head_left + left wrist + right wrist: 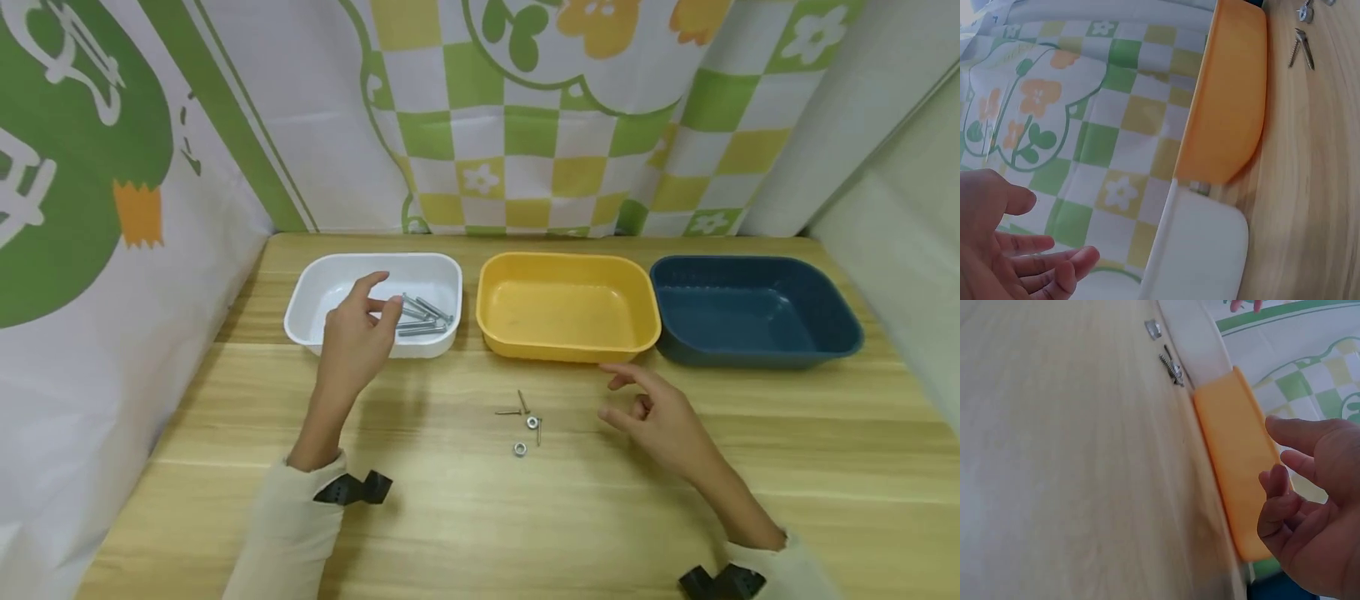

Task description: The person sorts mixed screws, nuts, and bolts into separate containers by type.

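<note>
Over the white bin [306,310], my left hand [358,333] hovers with fingers loosely bent and nothing between them. Several silver bolts [423,318] lie inside that bin, just right of the thumb. My right hand [656,417] is above the table, near the front right corner of the yellow bin [570,346], its thumb and fingers apart and holding nothing. Left of it, on the wood, lie three small screws [508,412] and two nuts [520,449], one of the nuts close beside a screw.
A dark blue bin [757,360] stands right of the yellow one, completing a row along the back of the table [465,533]. Behind hangs a checked green, yellow and white cloth [528,129]. White cloth [82,400] borders the left side.
</note>
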`<action>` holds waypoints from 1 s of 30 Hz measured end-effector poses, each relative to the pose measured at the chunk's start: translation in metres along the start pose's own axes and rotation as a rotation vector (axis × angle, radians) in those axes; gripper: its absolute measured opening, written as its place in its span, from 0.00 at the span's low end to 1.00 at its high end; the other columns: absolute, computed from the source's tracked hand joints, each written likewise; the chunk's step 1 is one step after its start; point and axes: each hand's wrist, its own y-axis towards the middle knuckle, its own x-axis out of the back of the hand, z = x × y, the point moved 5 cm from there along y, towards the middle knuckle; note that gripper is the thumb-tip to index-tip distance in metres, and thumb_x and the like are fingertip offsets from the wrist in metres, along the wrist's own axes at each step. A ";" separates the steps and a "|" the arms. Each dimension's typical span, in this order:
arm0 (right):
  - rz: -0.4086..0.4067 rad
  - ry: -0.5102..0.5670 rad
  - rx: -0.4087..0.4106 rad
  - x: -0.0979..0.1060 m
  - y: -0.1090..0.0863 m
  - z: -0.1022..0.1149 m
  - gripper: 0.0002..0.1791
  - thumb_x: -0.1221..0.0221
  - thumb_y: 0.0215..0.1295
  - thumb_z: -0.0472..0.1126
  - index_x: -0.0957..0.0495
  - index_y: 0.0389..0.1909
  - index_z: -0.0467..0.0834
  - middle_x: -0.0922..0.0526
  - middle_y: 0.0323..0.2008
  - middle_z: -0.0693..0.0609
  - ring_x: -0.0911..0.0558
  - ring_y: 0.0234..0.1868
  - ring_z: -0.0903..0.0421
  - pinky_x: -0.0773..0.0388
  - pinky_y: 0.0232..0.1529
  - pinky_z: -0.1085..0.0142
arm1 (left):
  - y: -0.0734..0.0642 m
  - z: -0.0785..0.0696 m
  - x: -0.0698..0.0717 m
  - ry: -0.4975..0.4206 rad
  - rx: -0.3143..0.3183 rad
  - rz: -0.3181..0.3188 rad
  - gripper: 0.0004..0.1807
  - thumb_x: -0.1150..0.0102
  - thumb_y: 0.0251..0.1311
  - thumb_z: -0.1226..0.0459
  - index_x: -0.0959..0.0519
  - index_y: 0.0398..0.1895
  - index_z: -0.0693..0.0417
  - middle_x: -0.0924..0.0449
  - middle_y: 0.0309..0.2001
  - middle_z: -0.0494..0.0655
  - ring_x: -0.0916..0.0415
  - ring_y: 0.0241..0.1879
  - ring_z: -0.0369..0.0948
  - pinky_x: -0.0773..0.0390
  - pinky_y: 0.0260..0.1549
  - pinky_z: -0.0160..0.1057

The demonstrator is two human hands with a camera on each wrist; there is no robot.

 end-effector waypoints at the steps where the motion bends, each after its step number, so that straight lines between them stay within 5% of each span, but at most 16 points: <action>1: 0.015 0.003 -0.015 0.001 -0.001 -0.003 0.30 0.31 0.61 0.33 0.27 0.64 0.40 0.22 0.46 0.40 0.34 0.17 0.62 0.34 0.16 0.68 | 0.002 -0.002 -0.004 -0.012 0.008 0.026 0.24 0.44 0.70 0.58 0.27 0.67 0.55 0.14 0.41 0.56 0.17 0.31 0.46 0.20 0.29 0.47; 7: 0.168 -0.029 -0.086 -0.001 -0.006 -0.013 0.39 0.29 0.61 0.39 0.35 0.71 0.37 0.21 0.47 0.43 0.30 0.23 0.61 0.30 0.20 0.68 | 0.006 -0.015 -0.033 -0.071 0.022 0.156 0.26 0.45 0.71 0.56 0.29 0.69 0.53 0.14 0.42 0.54 0.17 0.35 0.45 0.19 0.38 0.51; 10: 0.206 -0.049 -0.097 -0.005 -0.006 -0.015 0.40 0.28 0.59 0.40 0.34 0.70 0.36 0.20 0.43 0.47 0.28 0.25 0.60 0.29 0.22 0.67 | 0.004 -0.023 -0.049 -0.079 0.011 0.192 0.26 0.46 0.72 0.57 0.30 0.70 0.54 0.15 0.39 0.52 0.18 0.31 0.44 0.19 0.34 0.49; 14: 0.195 -0.072 -0.088 -0.011 -0.004 -0.014 0.38 0.26 0.56 0.39 0.30 0.67 0.37 0.21 0.38 0.50 0.27 0.26 0.59 0.27 0.25 0.67 | 0.003 -0.028 -0.072 -0.045 0.001 0.217 0.29 0.45 0.72 0.58 0.34 0.73 0.56 0.17 0.33 0.48 0.23 0.22 0.41 0.23 0.21 0.43; 24: 0.100 -0.097 -0.153 -0.026 0.000 0.003 0.35 0.25 0.54 0.38 0.26 0.63 0.37 0.21 0.35 0.51 0.27 0.27 0.57 0.29 0.27 0.67 | -0.007 -0.028 -0.104 0.039 0.060 0.326 0.35 0.46 0.72 0.57 0.45 0.78 0.52 0.19 0.27 0.47 0.25 0.20 0.44 0.25 0.19 0.42; 30: 0.071 -0.081 -0.171 -0.032 0.001 0.005 0.35 0.25 0.52 0.36 0.25 0.62 0.37 0.20 0.36 0.48 0.27 0.27 0.57 0.30 0.26 0.67 | -0.010 -0.027 -0.111 0.096 0.024 0.304 0.34 0.46 0.73 0.60 0.44 0.78 0.55 0.18 0.29 0.52 0.22 0.30 0.51 0.23 0.30 0.49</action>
